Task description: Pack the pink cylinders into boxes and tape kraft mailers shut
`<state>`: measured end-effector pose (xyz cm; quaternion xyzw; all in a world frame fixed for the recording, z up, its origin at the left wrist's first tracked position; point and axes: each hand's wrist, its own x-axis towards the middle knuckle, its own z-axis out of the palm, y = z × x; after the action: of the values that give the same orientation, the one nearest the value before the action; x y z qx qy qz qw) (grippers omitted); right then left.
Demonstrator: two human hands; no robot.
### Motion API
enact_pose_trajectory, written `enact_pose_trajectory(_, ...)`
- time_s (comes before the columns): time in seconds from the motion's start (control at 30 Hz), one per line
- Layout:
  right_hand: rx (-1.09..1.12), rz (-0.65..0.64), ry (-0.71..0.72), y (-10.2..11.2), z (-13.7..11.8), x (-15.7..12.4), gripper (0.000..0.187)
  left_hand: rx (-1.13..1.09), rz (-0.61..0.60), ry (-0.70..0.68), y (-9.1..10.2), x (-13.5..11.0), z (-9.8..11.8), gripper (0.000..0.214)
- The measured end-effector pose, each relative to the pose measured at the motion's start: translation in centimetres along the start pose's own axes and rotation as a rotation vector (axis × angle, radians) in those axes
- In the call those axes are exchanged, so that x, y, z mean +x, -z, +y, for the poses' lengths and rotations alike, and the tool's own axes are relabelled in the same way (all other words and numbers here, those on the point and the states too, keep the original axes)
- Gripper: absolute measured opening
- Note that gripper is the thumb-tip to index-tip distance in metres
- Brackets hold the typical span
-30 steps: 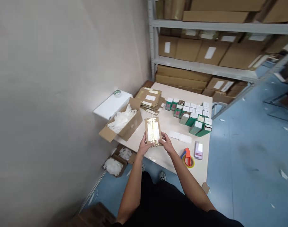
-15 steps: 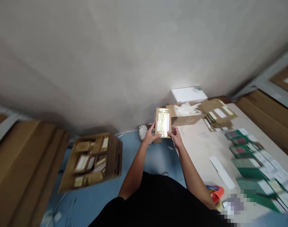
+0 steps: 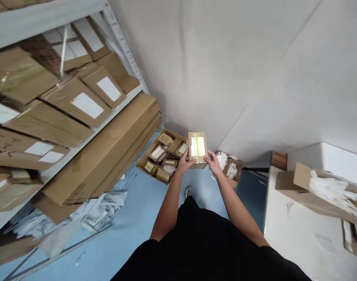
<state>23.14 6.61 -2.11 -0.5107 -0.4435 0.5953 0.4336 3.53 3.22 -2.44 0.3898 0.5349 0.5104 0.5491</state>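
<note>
**Kraft parcel (image 3: 197, 149) pinched between two hands, out over the floor**

Steel shelving (image 3: 119, 43) along the left, stacked with flat cardboard cartons (image 3: 99, 156), many with white labels. Straight ahead, a white wall (image 3: 213, 70) above a blue floor (image 3: 131, 203). At right, the end of a white table (image 3: 295, 242) under an open carton (image 3: 292, 185) of white packing material (image 3: 330, 191). On the floor ahead, a shallow cardboard tray (image 3: 145, 167) of small wrapped packages (image 3: 163, 156), and just right of it a smaller carton (image 3: 232, 168).

Out in front of the body, above the floor and just beside the tray, the parcel, upright and narrow. Left hand (image 3: 184, 164) and right hand (image 3: 215, 164) curled around its lower corners, fingers on the sides, neither spread flat nor pressed together. Exact thumb placement too small to tell. Probably light and fairly stiff, judging by the fingertip hold and square corners. Taped face likely slick, so side edges the safer grip. Brown paper, with a pale strip under shiny clear tape down the face.
</note>
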Motion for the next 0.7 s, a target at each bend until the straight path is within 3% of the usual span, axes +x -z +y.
enact_pose_trajectory(0.2, -0.022, -0.261, -0.035, -11.6, 3.0, 6.1, 0.053, -0.088, 0.338, 0.01, 9.4, -1.3, -0.3, 0.098)
enact_pose_trajectory(0.37, -0.071, -0.228, -0.002, -19.5, 3.5, 9.2, 0.058, -0.1, 0.796, 0.094, 17.8, -2.3, -0.7, 0.071)
enact_pose_trajectory(0.47, -0.037, -0.249, 0.048, -21.3, 2.9, 9.2, 0.055, -0.045, 0.934, 0.055, 21.4, -2.7, -0.4, 0.054)
enact_pose_trajectory(0.53, -0.004, -0.286, 0.091, -21.4, 2.5, 8.8, 0.052, -0.028, 0.943, 0.02, 22.6, -2.6, 0.0, 0.047)
enact_pose_trajectory(0.6, 0.008, -0.299, 0.119, -20.9, 2.0, 8.3, 0.05, -0.02, 0.917, -0.012, 22.8, -2.1, 0.5, 0.041)
enact_pose_trajectory(0.7, 0.002, -0.282, 0.146, -19.5, 1.3, 7.9, 0.048, 0.009, 0.849, -0.059, 21.5, -0.2, 1.4, 0.035)
